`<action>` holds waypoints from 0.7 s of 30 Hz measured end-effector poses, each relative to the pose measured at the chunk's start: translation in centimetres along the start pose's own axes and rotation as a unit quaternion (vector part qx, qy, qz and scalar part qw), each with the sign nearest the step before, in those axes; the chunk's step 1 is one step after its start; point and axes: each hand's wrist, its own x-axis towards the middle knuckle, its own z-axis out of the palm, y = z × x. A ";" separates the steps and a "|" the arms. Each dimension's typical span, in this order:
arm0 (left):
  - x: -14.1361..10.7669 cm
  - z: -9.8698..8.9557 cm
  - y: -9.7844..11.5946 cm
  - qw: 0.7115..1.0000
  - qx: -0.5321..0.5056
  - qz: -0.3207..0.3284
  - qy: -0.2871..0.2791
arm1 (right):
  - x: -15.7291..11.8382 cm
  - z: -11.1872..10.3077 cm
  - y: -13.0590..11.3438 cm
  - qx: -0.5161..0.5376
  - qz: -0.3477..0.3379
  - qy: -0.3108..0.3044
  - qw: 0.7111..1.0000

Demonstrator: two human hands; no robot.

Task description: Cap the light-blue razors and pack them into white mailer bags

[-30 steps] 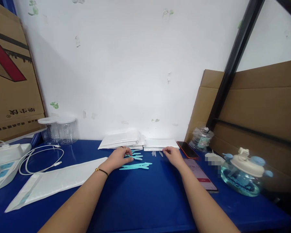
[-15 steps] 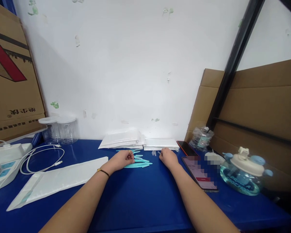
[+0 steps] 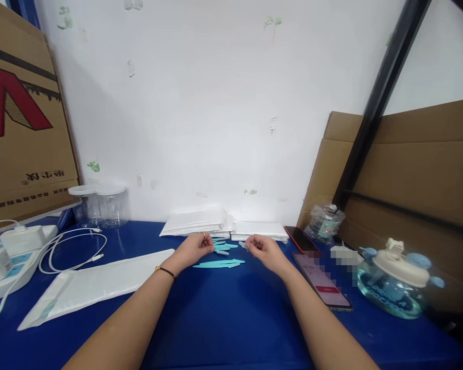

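My left hand (image 3: 197, 247) is closed in a pinch on a slim teal eyebrow razor (image 3: 227, 246), whose end sticks out to the right of the fingertips. Facing it, my right hand (image 3: 264, 249) pinches a small translucent cap (image 3: 243, 245); a short gap separates the cap from the razor. Several more teal razors lie beneath and behind the left fingers, partly hidden. In front of them, a teal pair of razors (image 3: 219, 264) lies flat on the blue table (image 3: 224, 313).
White padded envelopes (image 3: 193, 222) are stacked against the wall, with a smaller white stack (image 3: 258, 230) beside them. A long white envelope (image 3: 100, 282) lies left. Phones (image 3: 324, 282) and a water bottle (image 3: 395, 280) stand right; a power strip (image 3: 27, 262), cable and clear jars (image 3: 111, 205) are left.
My right hand has moved slightly left, bringing a small clear cap up toward the left hand. My left hand has lifted a razor away from the front ones.
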 end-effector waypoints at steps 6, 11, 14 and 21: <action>0.2 0.1 -0.3 1.000 0.000 0.012 -0.004 | 0.1 0.3 0.3 -0.027 0.000 -0.009 1.000; 0.0 0.4 0.4 1.000 0.004 0.015 -0.009 | 0.2 1.2 -0.2 -0.031 -0.002 -0.028 0.999; -0.1 0.7 1.0 0.999 0.019 0.024 -0.012 | 0.1 2.0 -0.8 -0.033 -0.010 -0.039 0.999; 0.0 0.3 0.0 0.988 0.146 -0.024 0.036 | 0.6 0.3 1.1 -0.134 0.033 0.008 0.990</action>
